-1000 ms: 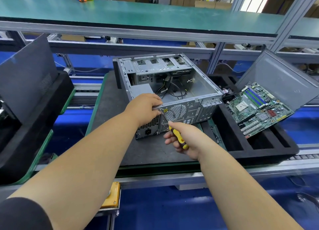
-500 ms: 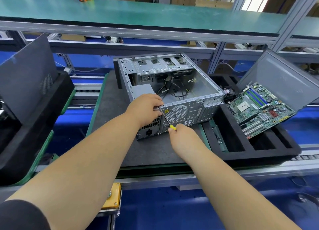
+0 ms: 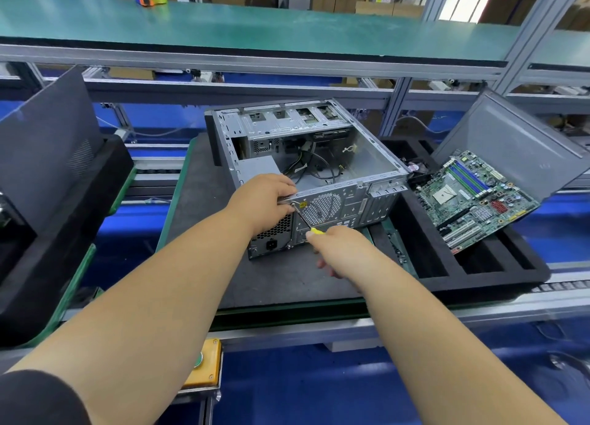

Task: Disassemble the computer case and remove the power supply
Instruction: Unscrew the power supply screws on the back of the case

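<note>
Right hand (image 3: 340,249) grips the screwdriver (image 3: 303,219), shaft slanting up-left, seemingly onto a screw; left hand (image 3: 266,201) holds the case (image 3: 351,201) rim.

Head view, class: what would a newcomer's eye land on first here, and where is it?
The open computer case lies on its side at centre on a dark mat. At its rear panel the left hand grips the top edge while the right hand holds a yellow-handled screwdriver to it. To the right, a green motherboard leans in a black foam tray.
</note>
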A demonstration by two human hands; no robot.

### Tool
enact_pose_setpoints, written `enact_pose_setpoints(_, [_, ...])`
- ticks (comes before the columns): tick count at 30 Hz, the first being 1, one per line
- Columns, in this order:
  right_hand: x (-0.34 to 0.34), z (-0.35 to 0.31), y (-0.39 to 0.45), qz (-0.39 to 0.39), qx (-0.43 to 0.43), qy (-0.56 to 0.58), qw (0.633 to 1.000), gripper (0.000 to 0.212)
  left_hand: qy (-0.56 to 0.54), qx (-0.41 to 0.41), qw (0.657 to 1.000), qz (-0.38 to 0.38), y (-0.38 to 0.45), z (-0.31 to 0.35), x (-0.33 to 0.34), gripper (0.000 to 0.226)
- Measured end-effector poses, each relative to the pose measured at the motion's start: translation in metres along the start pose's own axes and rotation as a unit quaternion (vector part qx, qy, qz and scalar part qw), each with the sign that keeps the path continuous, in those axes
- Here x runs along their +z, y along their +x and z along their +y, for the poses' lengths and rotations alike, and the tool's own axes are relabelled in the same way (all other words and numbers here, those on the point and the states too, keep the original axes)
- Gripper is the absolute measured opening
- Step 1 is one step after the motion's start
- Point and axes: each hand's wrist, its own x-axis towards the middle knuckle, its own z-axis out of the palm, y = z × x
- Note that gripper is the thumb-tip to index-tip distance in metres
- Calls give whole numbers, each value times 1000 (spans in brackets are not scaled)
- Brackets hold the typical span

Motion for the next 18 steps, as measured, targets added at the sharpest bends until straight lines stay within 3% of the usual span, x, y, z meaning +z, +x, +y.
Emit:
enact_pose_setpoints(4, [-8,8,1,-102,85,314,940,35,-2,-1,1000,-1,0,0,-1,33])
enact_pose_setpoints(8, [-5,11,2,-161,140,480,851,29,5,-1,1000,-3,0,1,0,34])
enact_pose_setpoints(10, [2,13,3,-153,137,503,839,29,8,0,1000,-1,1,0,0,34])
enact_pose_setpoints(12, [10,12,5,-117,110,454,877,29,10,6,1000,0,1,0,0,32])
enact_pose_setpoints(13, [12,11,4,-82,88,386,915,27,10,7,1000,1,1,-1,0,31])
enact_pose_setpoints(15, [17,8,1,17,17,151,988,20,9,8,1000,2,1,-1,0,30])
enact_pose_setpoints(16, [19,8,-1,66,-29,17,997,16,8,9,1000,2,1,-1,0,30])
enact_pose_setpoints(18, [27,8,-6,134,-91,-191,968,15,9,11,1000,1,1,-1,0,29])
